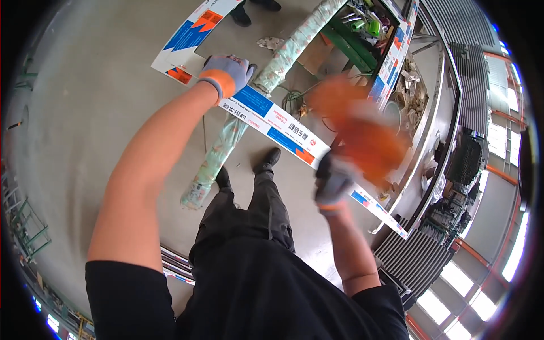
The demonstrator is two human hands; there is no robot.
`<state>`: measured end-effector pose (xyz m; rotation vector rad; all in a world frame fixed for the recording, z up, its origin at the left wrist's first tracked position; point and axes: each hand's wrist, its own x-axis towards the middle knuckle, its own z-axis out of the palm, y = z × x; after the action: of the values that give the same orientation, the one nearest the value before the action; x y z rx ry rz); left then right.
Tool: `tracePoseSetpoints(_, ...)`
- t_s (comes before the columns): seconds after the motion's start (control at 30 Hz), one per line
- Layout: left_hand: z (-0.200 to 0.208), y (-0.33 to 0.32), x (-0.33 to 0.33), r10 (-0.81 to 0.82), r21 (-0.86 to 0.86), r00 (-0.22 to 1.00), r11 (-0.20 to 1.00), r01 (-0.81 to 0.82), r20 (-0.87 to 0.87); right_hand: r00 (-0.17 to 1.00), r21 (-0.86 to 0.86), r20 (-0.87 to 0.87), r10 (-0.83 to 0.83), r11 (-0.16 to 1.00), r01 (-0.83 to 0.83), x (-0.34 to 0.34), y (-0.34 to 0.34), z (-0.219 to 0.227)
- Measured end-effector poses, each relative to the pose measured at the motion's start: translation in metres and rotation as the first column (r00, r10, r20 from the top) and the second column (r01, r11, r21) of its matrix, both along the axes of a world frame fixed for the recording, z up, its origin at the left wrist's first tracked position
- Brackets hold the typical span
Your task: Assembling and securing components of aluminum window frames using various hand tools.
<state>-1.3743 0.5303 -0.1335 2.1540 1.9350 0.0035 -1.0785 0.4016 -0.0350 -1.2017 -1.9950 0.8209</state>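
My left hand, in a grey glove with an orange cuff, is closed around a long profile wrapped in white, blue and orange printed film, near its left corner. This profile joins others into a large rectangular frame. In my right hand, gloved in grey and black, is an orange mallet, held over the profile's right part. Both the mallet and the right hand are smeared by motion, so the mallet's exact shape and any contact with the frame cannot be made out.
Under the frame runs a padded beam wrapped in pale green patterned film. A bin of scraps and green items stands beyond at the right, beside debris. Another person's shoes show at the top. Ribbed dark panels lie at right.
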Motion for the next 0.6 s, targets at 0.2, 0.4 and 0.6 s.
tracePoseSetpoints(0.2, -0.027, -0.008, 0.000, -0.038, 0.154, 0.997, 0.988, 0.028, 0.062, 0.775, -0.188, 0.629, 0.057, 0.979, 0.081, -0.016, -0.008, -0.034)
tracePoseSetpoints(0.4, -0.019, 0.004, 0.017, 0.072, -0.021, 0.995, 0.997, -0.074, -0.068, 0.785, -0.182, 0.601, -0.149, 0.931, 0.316, 0.043, -0.053, -0.028)
tracePoseSetpoints(0.6, -0.049, -0.001, 0.031, 0.061, 0.110, 0.994, 0.993, -0.052, -0.086, 0.679, -0.226, 0.717, -0.158, 0.869, 0.440, 0.088, -0.074, -0.059)
